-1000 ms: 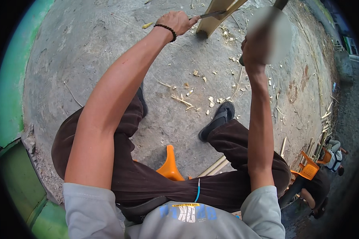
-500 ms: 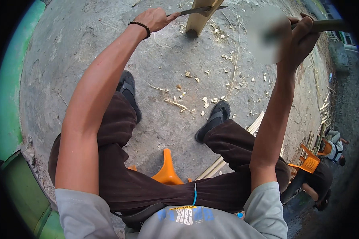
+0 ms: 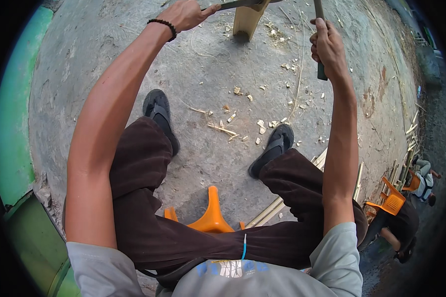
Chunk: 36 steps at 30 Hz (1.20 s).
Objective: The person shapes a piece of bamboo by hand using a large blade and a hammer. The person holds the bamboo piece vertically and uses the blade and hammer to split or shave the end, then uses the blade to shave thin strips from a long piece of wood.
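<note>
At the upper edge my left hand (image 3: 187, 15), with a dark beaded bracelet at the wrist, is closed on the handle of a long knife (image 3: 228, 5). Its dark blade reaches right to the top of a pale split bamboo piece (image 3: 248, 21) standing upright on the ground; the upper part is cut off by the picture's edge. My right hand (image 3: 329, 45) grips a dark greenish stick (image 3: 321, 71), held upright to the right of the bamboo. The stick's upper end runs out of view.
Wood chips (image 3: 261, 126) and thin strips lie on the concrete ground (image 3: 208, 163) between my sandalled feet. Below me is an orange plastic seat (image 3: 212, 218). Long bamboo strips (image 3: 267, 212) lie by my right leg. At far right, people sit near an orange chair (image 3: 392, 202).
My right hand has swung left and turned the stick from pointing right to upright. My left hand and the knife sit slightly higher and further left in view.
</note>
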Available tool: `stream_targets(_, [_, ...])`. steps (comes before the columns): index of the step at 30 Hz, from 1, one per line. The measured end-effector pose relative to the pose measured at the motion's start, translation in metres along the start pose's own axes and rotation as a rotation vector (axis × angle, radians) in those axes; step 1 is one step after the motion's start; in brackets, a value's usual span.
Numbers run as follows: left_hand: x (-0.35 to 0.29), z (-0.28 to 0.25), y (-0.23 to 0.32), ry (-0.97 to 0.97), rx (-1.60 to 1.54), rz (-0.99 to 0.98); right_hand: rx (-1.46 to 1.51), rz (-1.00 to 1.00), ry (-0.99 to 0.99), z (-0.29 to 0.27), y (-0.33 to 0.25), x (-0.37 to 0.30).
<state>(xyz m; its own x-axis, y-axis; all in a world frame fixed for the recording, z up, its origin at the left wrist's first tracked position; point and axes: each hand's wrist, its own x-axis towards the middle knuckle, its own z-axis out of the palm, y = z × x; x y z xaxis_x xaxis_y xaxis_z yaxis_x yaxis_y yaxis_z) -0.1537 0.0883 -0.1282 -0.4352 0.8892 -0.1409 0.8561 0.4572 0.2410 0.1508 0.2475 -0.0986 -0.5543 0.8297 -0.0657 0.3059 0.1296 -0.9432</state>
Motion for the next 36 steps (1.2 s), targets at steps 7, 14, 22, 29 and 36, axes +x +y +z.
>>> stream_targets(7, [-0.002, 0.009, 0.002, 0.041, 0.020, 0.028, -0.416, -0.157, 0.254, 0.027, -0.001, 0.014])
stream_targets(14, [-0.013, 0.019, 0.025, 0.192, 0.114, 0.191, -0.329, 0.037, 0.076, 0.028, 0.025, 0.007])
stream_targets(22, [0.017, 0.002, 0.016, -0.035, 0.067, 0.059, 0.184, -0.380, 0.425, -0.010, -0.012, -0.018])
stream_targets(29, [0.032, 0.022, -0.027, 0.106, 0.179, 0.158, -0.186, 0.126, 0.022, 0.035, 0.046, 0.003])
stream_targets(36, [0.039, 0.000, -0.014, -0.117, 0.114, 0.022, 0.014, -0.441, 0.258, 0.000, 0.015, -0.007])
